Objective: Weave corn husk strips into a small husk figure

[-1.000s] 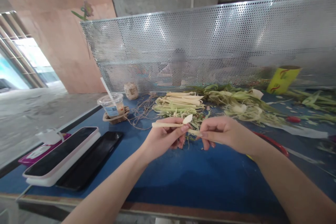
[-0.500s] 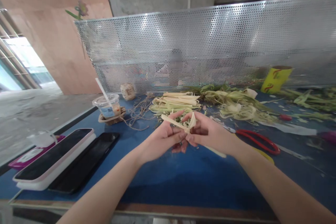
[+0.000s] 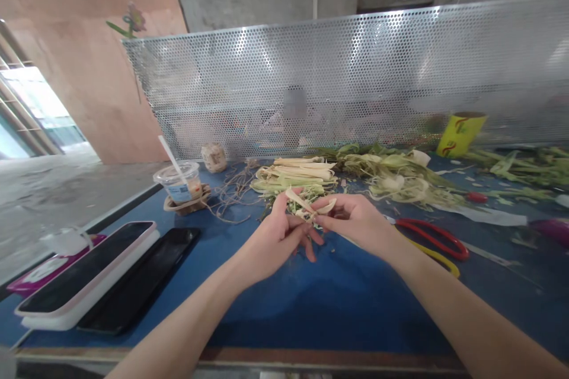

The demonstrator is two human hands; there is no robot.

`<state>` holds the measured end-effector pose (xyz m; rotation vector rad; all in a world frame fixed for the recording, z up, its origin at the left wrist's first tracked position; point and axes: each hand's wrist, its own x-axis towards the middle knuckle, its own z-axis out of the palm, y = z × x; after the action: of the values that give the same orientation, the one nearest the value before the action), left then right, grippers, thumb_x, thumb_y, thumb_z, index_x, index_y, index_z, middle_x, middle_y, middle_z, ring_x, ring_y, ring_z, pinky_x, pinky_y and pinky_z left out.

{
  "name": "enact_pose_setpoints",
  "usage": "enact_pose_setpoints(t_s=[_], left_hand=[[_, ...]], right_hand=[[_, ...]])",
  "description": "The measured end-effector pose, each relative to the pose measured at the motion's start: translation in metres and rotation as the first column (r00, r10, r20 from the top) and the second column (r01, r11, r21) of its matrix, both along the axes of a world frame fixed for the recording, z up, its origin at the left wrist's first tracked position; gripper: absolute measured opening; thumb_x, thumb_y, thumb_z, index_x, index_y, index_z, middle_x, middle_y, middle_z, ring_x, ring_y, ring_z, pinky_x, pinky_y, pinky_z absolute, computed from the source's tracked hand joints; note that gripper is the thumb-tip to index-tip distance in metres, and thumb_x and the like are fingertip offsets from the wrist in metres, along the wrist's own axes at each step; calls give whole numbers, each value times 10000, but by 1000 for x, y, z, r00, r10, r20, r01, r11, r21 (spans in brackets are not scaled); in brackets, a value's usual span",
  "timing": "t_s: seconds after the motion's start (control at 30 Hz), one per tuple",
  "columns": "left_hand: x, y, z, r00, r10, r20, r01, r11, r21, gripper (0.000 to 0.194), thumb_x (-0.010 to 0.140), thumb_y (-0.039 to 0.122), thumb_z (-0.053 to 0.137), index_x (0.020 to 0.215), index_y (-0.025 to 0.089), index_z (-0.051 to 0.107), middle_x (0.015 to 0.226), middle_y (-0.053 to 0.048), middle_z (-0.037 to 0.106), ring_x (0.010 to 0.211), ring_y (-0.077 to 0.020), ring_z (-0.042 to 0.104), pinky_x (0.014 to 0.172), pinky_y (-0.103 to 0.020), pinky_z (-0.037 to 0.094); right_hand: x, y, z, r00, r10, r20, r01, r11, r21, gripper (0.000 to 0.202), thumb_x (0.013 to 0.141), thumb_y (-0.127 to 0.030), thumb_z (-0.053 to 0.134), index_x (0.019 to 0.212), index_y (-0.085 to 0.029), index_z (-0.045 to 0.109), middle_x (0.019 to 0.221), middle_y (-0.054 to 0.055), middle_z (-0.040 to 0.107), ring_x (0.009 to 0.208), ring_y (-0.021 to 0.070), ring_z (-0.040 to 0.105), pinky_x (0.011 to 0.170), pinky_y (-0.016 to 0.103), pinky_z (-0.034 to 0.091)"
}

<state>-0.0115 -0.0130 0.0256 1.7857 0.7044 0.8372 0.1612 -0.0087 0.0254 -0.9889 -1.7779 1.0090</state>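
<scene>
Pale folded husk strips [image 3: 300, 201] are held between my two hands above the blue table [image 3: 284, 314]. My left hand [image 3: 284, 235] pinches the strips from the left, with its lower fingers bent underneath. From the right, my right hand [image 3: 349, 217] grips the strips near their crossing, thumb and fingers pressed together. One pale end points up and left past my left fingers. Just behind my hands lies a stack of pale and green husk strips [image 3: 296, 174], with small green scraps in front of it.
Red-handled scissors [image 3: 433, 237] and yellow-handled scissors [image 3: 438, 257] lie right of my hands. Phones [image 3: 89, 272] [image 3: 142, 281], a cup [image 3: 180, 183] and tangled twine [image 3: 233, 192] are left. Husks [image 3: 391, 174], a yellow roll [image 3: 461, 135] and a perforated metal screen [image 3: 249, 83] stand behind.
My right hand has turned and its fingers have shifted along the strips. My left lower fingers have spread a little. The husk ends are angled differently, and the view has shifted slightly.
</scene>
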Motion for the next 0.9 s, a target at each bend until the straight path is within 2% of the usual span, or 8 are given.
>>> enact_pose_setpoints(t_s=[0.13, 0.3, 0.4, 0.43, 0.5, 0.6, 0.73, 0.9], left_hand=[[-1, -5, 0, 999, -22, -23, 21, 997, -74, 619, 859, 265, 406, 1327, 218, 3, 879, -90, 654, 720, -173, 639, 565, -264, 445], [-5, 0, 6, 992, -54, -113, 47, 997, -59, 392, 836, 339, 442, 1192, 175, 444, 831, -69, 673, 809, -176, 619, 679, -273, 456], [-4, 7, 2, 998, 7, -62, -12, 998, -69, 251, 788, 320, 520, 970, 158, 584, 767, -42, 671, 747, -163, 627, 653, -261, 467], [-4, 9, 1, 999, 50, -19, -51, 995, -81, 214, 776, 316, 535, 898, 151, 595, 750, -36, 666, 711, -156, 628, 632, -257, 473], [-2, 12, -1, 990, 124, 64, -116, 987, -113, 190, 759, 324, 551, 791, 141, 589, 723, -27, 651, 651, -143, 622, 595, -254, 480], [-2, 14, 0, 972, 173, 157, -138, 968, -209, 193, 725, 328, 593, 764, 140, 574, 698, -16, 645, 635, -136, 622, 602, -256, 484], [-2, 11, 5, 962, 162, 221, -75, 932, -356, 200, 716, 291, 620, 829, 136, 565, 709, -33, 675, 732, -160, 643, 688, -280, 487], [-1, 7, 6, 938, 181, 297, -28, 891, -454, 277, 653, 212, 688, 875, 127, 547, 740, -63, 699, 764, -178, 653, 710, -292, 492]], right_hand=[[6, -2, 4, 997, -23, 75, 20, 999, 50, 255, 748, -268, 569, 985, -173, 562, 746, 27, 632, 658, 136, 589, 611, 259, 470], [6, -11, 7, 980, 134, 149, -138, 990, 19, 657, 766, -222, 561, 1306, -240, 187, 703, -14, 634, 664, 148, 605, 614, 273, 472], [4, -13, 5, 943, -30, 331, -68, 958, 278, 725, 785, -218, 539, 1351, -260, 88, 743, -6, 632, 712, 163, 586, 682, 319, 452], [3, -13, 5, 912, -169, 375, -16, 897, 442, 715, 778, -238, 552, 1350, -264, 124, 821, 21, 627, 776, 180, 571, 729, 348, 432], [3, -12, 4, 817, -439, 374, 19, 669, 743, 607, 768, -259, 571, 1303, -295, 286, 992, 64, 578, 904, 215, 516, 805, 399, 368], [3, -13, 3, 717, -589, 372, -134, 408, 903, 381, 791, -214, 545, 1138, -363, 494, 1076, 49, 528, 961, 218, 460, 807, 404, 315], [0, -15, -2, 731, -568, 378, -228, 320, 920, 227, 810, -202, 535, 997, -322, 576, 994, 14, 570, 941, 172, 441, 826, 365, 292], [1, -15, -3, 757, -539, 370, -220, 322, 921, 80, 813, -224, 534, 802, -279, 591, 977, -15, 585, 924, 155, 438, 840, 352, 278]])
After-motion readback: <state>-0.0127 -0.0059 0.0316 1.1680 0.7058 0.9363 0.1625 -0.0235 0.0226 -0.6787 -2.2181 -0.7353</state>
